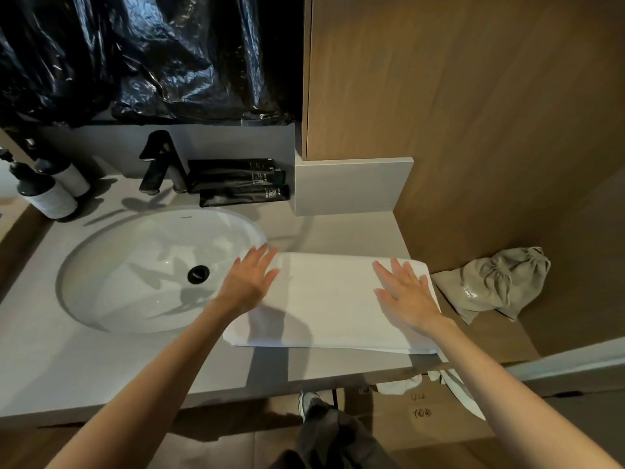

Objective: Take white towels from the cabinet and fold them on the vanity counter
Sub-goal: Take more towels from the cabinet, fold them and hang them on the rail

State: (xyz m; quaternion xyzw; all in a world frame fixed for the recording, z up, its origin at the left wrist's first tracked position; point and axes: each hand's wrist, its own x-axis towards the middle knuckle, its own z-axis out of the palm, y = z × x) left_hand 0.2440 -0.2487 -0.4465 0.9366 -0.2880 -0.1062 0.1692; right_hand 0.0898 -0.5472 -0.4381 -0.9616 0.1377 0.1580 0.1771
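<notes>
Grey counter (pixel 338 231) beside the sink (pixel 135 258) carries our folded towel (pixel 331 299). Our left hand (pixel 250 282) and right hand (pixel 406 296) lie flat on it, fingers straight and spread. Soft, light, limp cloth; we'd pinch its end corners.

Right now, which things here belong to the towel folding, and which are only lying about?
Belong to the job: white towel, vanity counter, left hand, right hand.
Lying about: grey drawstring bag, black tubes, pump bottles, black faucet, sink.
</notes>
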